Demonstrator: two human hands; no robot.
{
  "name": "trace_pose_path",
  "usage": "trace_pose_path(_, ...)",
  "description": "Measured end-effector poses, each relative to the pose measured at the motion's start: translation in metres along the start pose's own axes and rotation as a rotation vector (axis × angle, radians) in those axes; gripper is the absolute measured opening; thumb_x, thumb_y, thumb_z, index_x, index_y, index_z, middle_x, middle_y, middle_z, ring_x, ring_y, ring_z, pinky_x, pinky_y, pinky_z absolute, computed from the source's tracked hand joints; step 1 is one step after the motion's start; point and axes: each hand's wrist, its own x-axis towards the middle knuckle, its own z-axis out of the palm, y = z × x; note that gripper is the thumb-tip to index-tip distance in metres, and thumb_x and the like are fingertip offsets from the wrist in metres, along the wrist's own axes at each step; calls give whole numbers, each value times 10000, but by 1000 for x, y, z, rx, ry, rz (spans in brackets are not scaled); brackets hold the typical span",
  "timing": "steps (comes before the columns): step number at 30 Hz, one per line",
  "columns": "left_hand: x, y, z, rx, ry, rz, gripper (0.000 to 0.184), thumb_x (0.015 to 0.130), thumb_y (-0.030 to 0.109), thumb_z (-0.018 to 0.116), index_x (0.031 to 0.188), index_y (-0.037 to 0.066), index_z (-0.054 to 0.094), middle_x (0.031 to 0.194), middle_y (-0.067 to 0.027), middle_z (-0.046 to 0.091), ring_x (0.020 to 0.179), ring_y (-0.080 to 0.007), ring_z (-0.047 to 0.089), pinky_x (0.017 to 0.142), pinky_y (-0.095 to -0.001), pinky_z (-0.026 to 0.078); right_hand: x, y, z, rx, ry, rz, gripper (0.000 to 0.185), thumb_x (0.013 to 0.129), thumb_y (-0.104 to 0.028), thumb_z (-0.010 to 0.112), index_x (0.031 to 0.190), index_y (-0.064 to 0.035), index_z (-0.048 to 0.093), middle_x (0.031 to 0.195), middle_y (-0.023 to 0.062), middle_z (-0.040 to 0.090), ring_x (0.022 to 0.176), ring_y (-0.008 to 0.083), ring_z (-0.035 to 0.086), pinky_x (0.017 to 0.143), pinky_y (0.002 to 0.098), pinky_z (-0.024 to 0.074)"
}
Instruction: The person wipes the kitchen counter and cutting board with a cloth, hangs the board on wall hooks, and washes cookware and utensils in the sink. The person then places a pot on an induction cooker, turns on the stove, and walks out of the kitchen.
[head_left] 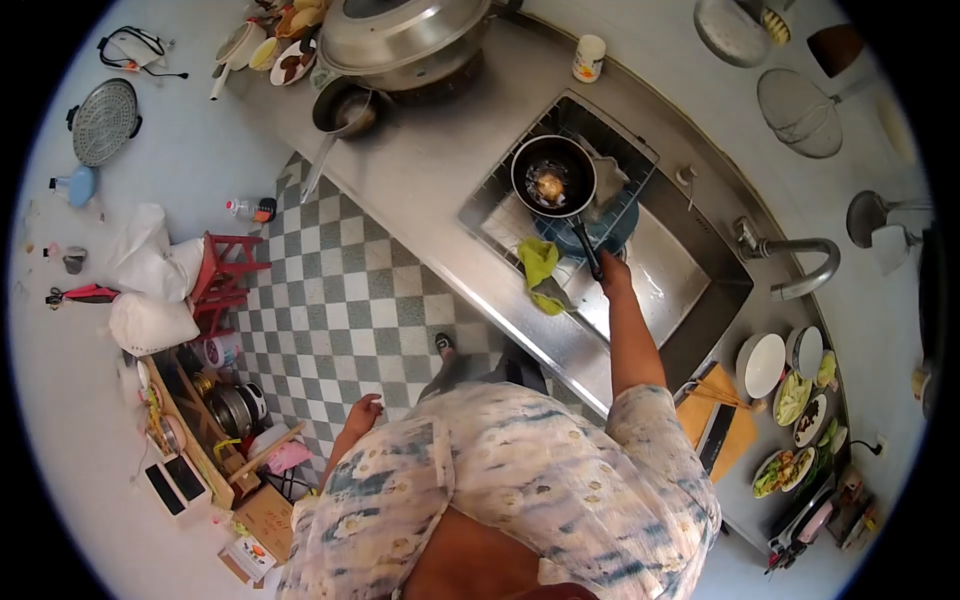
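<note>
The right hand (612, 272) is closed around the black handle of a small frying pan (572, 168), whose bowl lies just beyond the knuckles, away from the body. Inside the pan sits a pale brown lump (550, 187), too small to identify. The left hand (365, 412) holds nothing; it hangs low at the person's side, fingers loosely curled and partly open, well apart from the pan and out over the checkered floor (330, 290).

Beneath the pan is a wire rack (492, 222) spanning the far part of the sink (655, 290), with a blue basin (622, 225) showing below, just ahead of the right hand. A green cloth (540, 262) lies near that hand, to its left. The faucet (800, 262) stands to the right of the same hand. Nearer the body and further right are a cutting board (738, 425) and a white bowl (761, 365). Well ahead and left of the right hand, a long-handled saucepan (348, 108) rests on the steel surface (425, 170), beside a large lidded pot (405, 40).
</note>
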Motion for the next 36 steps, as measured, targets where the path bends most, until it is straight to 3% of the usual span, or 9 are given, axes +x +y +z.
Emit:
trace_pose_path(3, 26, 41, -21, 112, 37, 21, 275, 897, 138, 471, 1125, 15, 562, 797, -109, 654, 736, -178, 618, 688, -307, 498, -49, -19, -4, 4, 380, -63, 265, 862, -190, 575, 1064, -19, 581, 792, 86, 596, 639, 159, 566, 528, 277, 463)
trace_pose_path(4, 37, 42, -29, 117, 44, 35, 276, 897, 150, 474, 1117, 15, 568, 801, -108, 657, 736, -181, 618, 691, -309, 497, -77, -28, -1, -178, 462, -441, 225, 883, -150, 545, 1040, 7, 584, 810, 89, 604, 691, 144, 560, 599, 264, 460)
trace_pose_path(7, 110, 27, -72, 218, 198, 58, 331, 914, 324, 494, 966, 23, 621, 750, -71, 648, 693, -168, 597, 657, -336, 481, -185, -86, 57, -469, 320, -689, 171, 905, -115, 538, 1035, -23, 603, 843, 26, 598, 717, 96, 518, 640, 227, 427)
trace_pose_path(10, 160, 104, -125, -212, 344, 119, 330, 916, 356, 524, 984, 48, 621, 805, -56, 636, 714, -118, 586, 625, -271, 474, -225, -86, 108, -804, 12, -646, 280, 818, -188, 654, 1064, -66, 603, 907, 100, 594, 757, 196, 558, 674, 294, 461)
trace_pose_path(14, 214, 237, -188, -595, 372, 304, 346, 917, 345, 534, 1115, 64, 572, 947, -74, 632, 837, -146, 602, 696, -277, 489, -213, -59, 143, -1204, 82, -951, 371, 715, -148, 670, 1075, -104, 596, 844, 142, 533, 808, 334, 524, 709, 433, 435)
trace_pose_path(22, 292, 366, -257, -612, -266, 204, 385, 905, 396, 553, 1112, 75, 507, 959, -106, 599, 780, -176, 579, 630, -289, 492, -235, -84, 153, -219, 162, -580, 213, 893, -152, 564, 1033, 2, 612, 916, 14, 612, 822, 88, 553, 741, 240, 447)
trace_pose_path(26, 297, 387, -243, -630, -338, 199, 201, 891, 213, 584, 1004, 75, 491, 811, -69, 565, 611, -139, 530, 468, -241, 426, -313, -132, 221, 237, 67, -541, 244, 942, -167, 469, 1120, -13, 530, 1039, 73, 575, 940, 142, 555, 813, 265, 447)
trace_pose_path(29, 304, 383, -237, -642, -354, 274, 126, 869, 93, 557, 969, 79, 481, 658, -3, 479, 519, -87, 452, 419, -229, 369, -319, -132, 231, 49, 170, -720, 255, 944, -150, 485, 1170, -32, 481, 1101, 88, 563, 1002, 183, 550, 880, 320, 433)
trace_pose_path(36, 255, 354, -271, -504, -347, 255, 301, 868, 101, 555, 1157, 55, 485, 634, 10, 473, 456, -68, 421, 394, -218, 345, -306, -155, 295, 241, 60, -493, 299, 949, -179, 459, 1229, -74, 476, 1117, 85, 565, 1014, 208, 564, 875, 334, 459)
